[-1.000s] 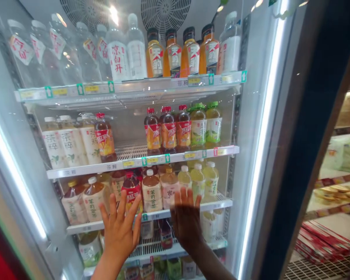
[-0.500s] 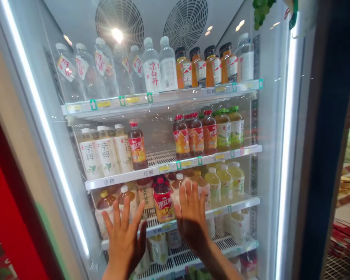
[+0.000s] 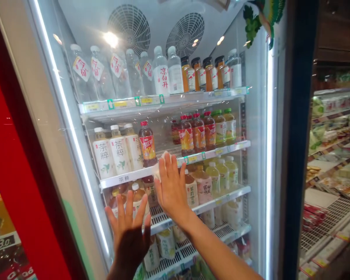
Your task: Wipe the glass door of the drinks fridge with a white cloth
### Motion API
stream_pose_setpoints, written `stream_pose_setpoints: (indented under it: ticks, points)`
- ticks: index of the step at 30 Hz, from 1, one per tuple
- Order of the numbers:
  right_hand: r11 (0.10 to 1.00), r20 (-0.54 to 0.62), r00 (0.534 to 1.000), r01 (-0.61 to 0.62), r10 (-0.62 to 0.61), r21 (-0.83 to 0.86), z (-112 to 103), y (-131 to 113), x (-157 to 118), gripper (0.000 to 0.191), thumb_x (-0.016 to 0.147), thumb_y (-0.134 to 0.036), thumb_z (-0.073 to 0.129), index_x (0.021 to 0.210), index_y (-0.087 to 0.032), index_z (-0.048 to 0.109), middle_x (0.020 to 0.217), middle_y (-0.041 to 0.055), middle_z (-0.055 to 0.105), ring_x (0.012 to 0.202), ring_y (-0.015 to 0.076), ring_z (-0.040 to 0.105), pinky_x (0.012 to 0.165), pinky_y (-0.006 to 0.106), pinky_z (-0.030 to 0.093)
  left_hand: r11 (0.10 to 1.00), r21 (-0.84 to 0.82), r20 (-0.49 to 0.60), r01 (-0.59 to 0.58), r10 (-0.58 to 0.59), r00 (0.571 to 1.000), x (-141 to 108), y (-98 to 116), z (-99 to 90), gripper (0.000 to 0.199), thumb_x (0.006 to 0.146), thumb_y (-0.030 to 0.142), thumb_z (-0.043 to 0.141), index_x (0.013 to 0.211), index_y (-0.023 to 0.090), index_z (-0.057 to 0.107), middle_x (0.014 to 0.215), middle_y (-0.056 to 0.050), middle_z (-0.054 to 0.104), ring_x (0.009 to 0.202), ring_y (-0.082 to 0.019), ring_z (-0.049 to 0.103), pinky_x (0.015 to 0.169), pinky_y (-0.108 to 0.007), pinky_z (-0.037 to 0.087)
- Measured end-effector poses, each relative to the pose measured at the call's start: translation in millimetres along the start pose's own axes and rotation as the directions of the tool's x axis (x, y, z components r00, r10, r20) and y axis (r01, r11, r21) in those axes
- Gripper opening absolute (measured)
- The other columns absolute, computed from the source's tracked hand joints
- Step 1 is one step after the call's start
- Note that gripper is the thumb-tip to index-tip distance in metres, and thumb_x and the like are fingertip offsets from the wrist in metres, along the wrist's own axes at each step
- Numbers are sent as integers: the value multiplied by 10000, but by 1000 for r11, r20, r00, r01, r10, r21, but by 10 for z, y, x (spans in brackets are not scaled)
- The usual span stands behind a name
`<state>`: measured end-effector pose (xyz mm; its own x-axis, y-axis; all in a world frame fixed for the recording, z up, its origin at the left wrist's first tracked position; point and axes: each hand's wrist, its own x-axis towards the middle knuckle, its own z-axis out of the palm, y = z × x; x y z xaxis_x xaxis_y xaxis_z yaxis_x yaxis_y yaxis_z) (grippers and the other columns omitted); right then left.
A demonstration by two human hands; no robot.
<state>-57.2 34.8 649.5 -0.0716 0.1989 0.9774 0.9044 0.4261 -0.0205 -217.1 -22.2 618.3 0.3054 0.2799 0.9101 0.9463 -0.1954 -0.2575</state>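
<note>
Showed two bare hands, left hand (image 3: 131, 235) and right hand (image 3: 172, 190), with slim, straight fingers (image 3: 174, 169) rounded at the tips. Had smooth, fairly broad backs, tapering toward narrow wrists. Ran on from the right into a long, slender forearm (image 3: 212, 241), bare as far as visible and slightly thicker toward the bottom edge. Showed just a short stretch beyond the left wrist (image 3: 121, 266), darkened by shadow. Looked too soft in focus at the nails for detail.
</note>
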Motion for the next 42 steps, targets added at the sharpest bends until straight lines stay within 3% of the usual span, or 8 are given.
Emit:
stream_pose_setpoints:
  ticks: [8, 12, 16, 19, 24, 29, 35, 42]
  points:
    - [998, 12, 998, 62, -61, -18, 5, 118, -386, 733, 1026, -199, 412, 1651, -179, 29, 1715, 92, 8, 1598, 282, -14, 1279, 617, 50, 989, -133, -50, 63, -70, 996, 59, 46, 24, 809, 921, 284, 608, 1614, 314, 192, 1717, -87, 87, 1579, -406, 89, 1233, -742, 37]
    - [996, -10, 996, -90, 90, 5, -85, 370, -114, 749, 1040, -254, 418, 1651, -254, -14, 1719, 109, -33, 1593, 322, -3, 1247, 678, 137, 990, -139, -22, 37, -40, 999, 112, 212, 47, 819, 932, 273, 599, 1617, 331, 154, 1721, -75, 61, 1583, -406, 57, 1222, -764, 33]
    - [1000, 34, 999, -24, 24, -1, -96, 617, -412, 750, 1028, -220, 426, 1653, -218, 11, 1718, 103, -26, 1595, 310, 3, 1259, 658, 136, 991, -130, -3, -11, 10, 1000, 193, 456, 118, 867, 917, 207, 624, 1625, 306, 135, 1724, -102, 40, 1586, -398, 6, 1230, -744, -1]
    - [1000, 24, 1000, 13, -13, -15, -109, 884, -539, 755, 1019, -198, 422, 1645, -135, 5, 1716, 116, -7, 1597, 299, 12, 1270, 628, 144, 989, -147, 9, -23, 25, 1000, 293, 674, 236, 877, 911, 185, 628, 1627, 305, 135, 1724, -111, 47, 1586, -396, -7, 1231, -739, -18]
    - [995, 39, 995, -94, 96, -45, -247, 1420, -248, 753, 1046, -248, 375, 1636, -154, -85, 1717, 117, 29, 1594, 287, -7, 1261, 650, 162, 969, -247, 1, 7, -7, 1000, 541, 1141, 468, 841, 928, 323, 637, 1614, 374, 154, 1729, -52, 37, 1584, -406, 0, 1209, -771, -27]
    - [996, 54, 999, 8, -4, -88, -355, 1868, -564, 763, 1010, -203, 435, 1641, -85, 22, 1707, 142, 101, 1592, 312, 53, 1285, 601, 163, 966, -260, 11, 18, -16, 1000, 757, 1639, 662, 833, 922, 308, 640, 1605, 398, 172, 1724, -30, 40, 1589, -380, -2, 1220, -750, -26]
    - [991, 29, 993, -113, 115, -76, -532, 2718, -141, 748, 1059, -252, 328, 1620, -173, -160, 1718, 106, 29, 1595, 266, 0, 1277, 630, 137, 964, -259, -54, -52, 39, 998, 1087, 2242, 942, 827, 925, 315, 637, 1611, 357, 178, 1718, -41, 74, 1595, -330, -18, 1245, -690, -69]
    - [995, 6, 1000, -28, 28, -100, -625, 3318, -302, 706, 1052, -212, 334, 1634, -102, -50, 1718, 100, -21, 1597, 272, 6, 1297, 571, 55, 969, -225, -86, -106, 88, 992, 1414, 2732, 1145, 801, 939, 336, 616, 1615, 313, 186, 1718, -29, 78, 1602, -289, -27, 1272, -619, -87]
